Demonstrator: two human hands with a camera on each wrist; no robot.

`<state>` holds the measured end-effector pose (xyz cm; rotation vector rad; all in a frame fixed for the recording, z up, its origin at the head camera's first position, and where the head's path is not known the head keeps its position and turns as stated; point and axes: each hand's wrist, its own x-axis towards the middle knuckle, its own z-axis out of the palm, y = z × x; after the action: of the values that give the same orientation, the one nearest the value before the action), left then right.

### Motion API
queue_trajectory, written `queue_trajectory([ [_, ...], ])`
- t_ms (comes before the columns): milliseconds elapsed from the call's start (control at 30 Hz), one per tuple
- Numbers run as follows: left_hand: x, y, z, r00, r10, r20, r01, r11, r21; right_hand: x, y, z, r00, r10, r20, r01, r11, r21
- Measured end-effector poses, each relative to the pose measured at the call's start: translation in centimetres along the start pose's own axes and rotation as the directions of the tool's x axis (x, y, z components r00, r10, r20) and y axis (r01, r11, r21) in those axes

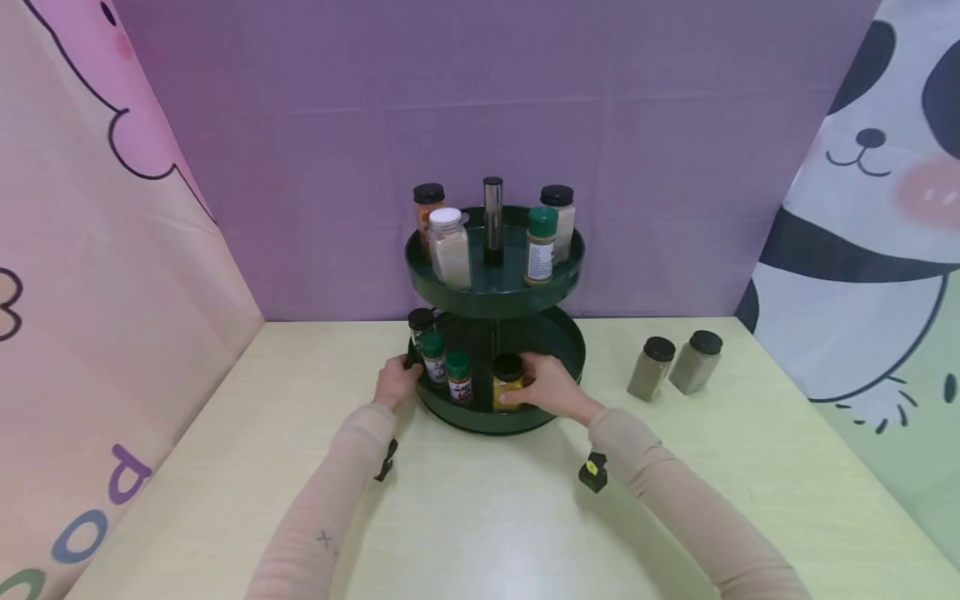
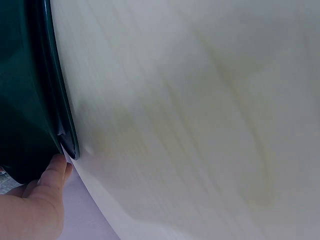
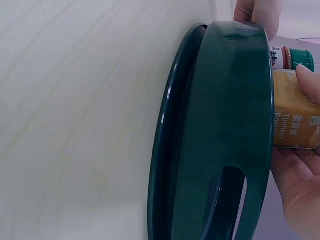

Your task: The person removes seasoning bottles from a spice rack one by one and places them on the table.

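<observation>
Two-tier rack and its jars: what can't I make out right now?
Turmeric jar: lid cut off by the right wrist view's right edge.
Right hand: some fingers hidden behind that jar, head view.
Lower tier: its wall hides most contents, left wrist view.
Upper green-lidded jar: label too small to read, head view.

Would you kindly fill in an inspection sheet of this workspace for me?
Surface: pale table with a wood-grain look.
Job's things: two-tier green rack; turmeric jar at the lower tier's front, two green-capped jars and a black-capped one to its left; four jars on the upper tier.
Clutter: two black-capped jars on the table, right of the rack.
Hands: left hand holds the rack's left edge; right hand grips the turmeric jar.
Cables: nothing seen.
Surroundings: purple backdrop, printed side panels.
</observation>
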<state>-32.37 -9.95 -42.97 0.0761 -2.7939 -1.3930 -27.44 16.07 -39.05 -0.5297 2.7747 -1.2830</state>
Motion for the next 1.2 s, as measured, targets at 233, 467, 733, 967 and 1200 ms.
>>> queue_trajectory([
  [233, 0.0, 0.0, 0.0, 1.000, 0.001, 0.001, -0.001, 1.000, 0.005, 0.0, -0.2, -0.7, 0.999, -0.019, -0.034, 0.020, 1.000, 0.015],
  [467, 0.0, 0.0, 0.0, 1.000, -0.004, 0.000, 0.004, 1.000, 0.003, 0.0, -0.1, -1.3, 0.996, -0.040, -0.083, 0.039, 0.999, -0.019],
  [733, -0.1, 0.0, -0.1, 1.000, 0.009, -0.009, -0.009, 1.000, 0.015, 0.0, -0.3, -2.4, 0.990, -0.031, -0.138, 0.030, 1.000, -0.009],
  [967, 0.0, 0.0, 0.0, 1.000, 0.014, -0.017, -0.013, 1.000, 0.015, -0.3, -0.2, -3.6, 0.988, 0.068, -0.136, -0.065, 0.997, 0.028],
  [1200, 0.1, -0.1, 0.0, 1.000, 0.019, -0.019, -0.019, 1.000, 0.008, -0.8, 0.0, -4.9, 0.980, 0.130, -0.150, -0.125, 0.991, 0.042],
])
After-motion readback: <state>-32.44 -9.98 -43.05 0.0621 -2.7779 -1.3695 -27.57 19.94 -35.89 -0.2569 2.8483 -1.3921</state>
